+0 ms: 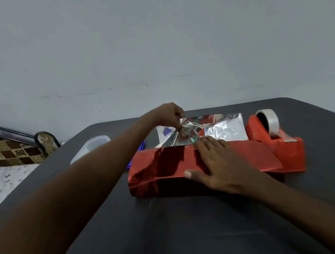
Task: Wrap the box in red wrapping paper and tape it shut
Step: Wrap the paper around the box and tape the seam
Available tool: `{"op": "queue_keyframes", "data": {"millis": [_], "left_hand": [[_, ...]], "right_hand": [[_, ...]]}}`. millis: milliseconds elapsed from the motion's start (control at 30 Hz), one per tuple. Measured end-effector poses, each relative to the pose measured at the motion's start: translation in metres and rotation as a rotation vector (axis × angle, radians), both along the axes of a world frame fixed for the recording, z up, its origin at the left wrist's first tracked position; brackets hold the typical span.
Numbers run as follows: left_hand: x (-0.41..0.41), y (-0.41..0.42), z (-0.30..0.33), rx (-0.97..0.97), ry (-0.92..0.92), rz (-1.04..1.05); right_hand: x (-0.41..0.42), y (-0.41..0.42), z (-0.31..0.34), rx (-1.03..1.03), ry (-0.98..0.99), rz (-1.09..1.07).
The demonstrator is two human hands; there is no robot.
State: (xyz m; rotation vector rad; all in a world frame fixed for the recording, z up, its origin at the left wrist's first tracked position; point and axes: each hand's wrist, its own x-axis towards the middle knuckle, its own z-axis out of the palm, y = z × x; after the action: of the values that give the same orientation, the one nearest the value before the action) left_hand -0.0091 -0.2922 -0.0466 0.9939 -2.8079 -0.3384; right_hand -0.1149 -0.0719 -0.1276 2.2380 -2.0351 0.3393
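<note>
The box is hidden under shiny red wrapping paper (161, 163) in the middle of the dark grey table (181, 227). The paper's near flap is folded over the box's top. The far flap (223, 130) stands up and shows its silver underside. My left hand (170, 114) pinches this far flap at its crumpled upper edge. My right hand (216, 163) lies flat with straight fingers on the red paper on top of the box, pressing it down. A red tape dispenser (286, 149) with a roll of clear tape (269, 120) stands right of the box, touching the paper.
A translucent plastic container (91, 147) sits at the table's left edge. Something blue (138, 149) shows from behind my left forearm. A grey wall rises just behind the table. Left of the table is a bed with a patterned sheet (3, 181).
</note>
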Motion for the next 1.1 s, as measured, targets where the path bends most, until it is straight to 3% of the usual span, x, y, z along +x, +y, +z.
{"op": "queue_keyframes", "data": {"millis": [200, 367, 533, 700, 967, 1100], "left_hand": [[0.028, 0.049, 0.012, -0.217, -0.026, -0.114], [0.046, 0.086, 0.004, -0.319, 0.063, -0.097], [0.06, 0.117, -0.022, -0.388, -0.044, -0.13], [0.074, 0.14, -0.048, -0.326, -0.083, -0.145], [0.081, 0.157, -0.052, -0.394, -0.154, -0.125], [0.081, 0.164, -0.059, -0.478, -0.081, -0.091]], "right_hand": [[0.009, 0.018, -0.001, -0.121, 0.196, -0.033], [0.013, 0.025, -0.01, -0.192, 0.132, -0.046], [0.013, 0.036, -0.016, -0.36, -0.048, 0.001], [0.004, 0.048, -0.009, -0.493, 0.071, -0.062], [-0.012, 0.044, 0.008, -0.135, 0.168, -0.054], [-0.006, 0.055, 0.002, -0.15, 0.137, -0.12]]}}
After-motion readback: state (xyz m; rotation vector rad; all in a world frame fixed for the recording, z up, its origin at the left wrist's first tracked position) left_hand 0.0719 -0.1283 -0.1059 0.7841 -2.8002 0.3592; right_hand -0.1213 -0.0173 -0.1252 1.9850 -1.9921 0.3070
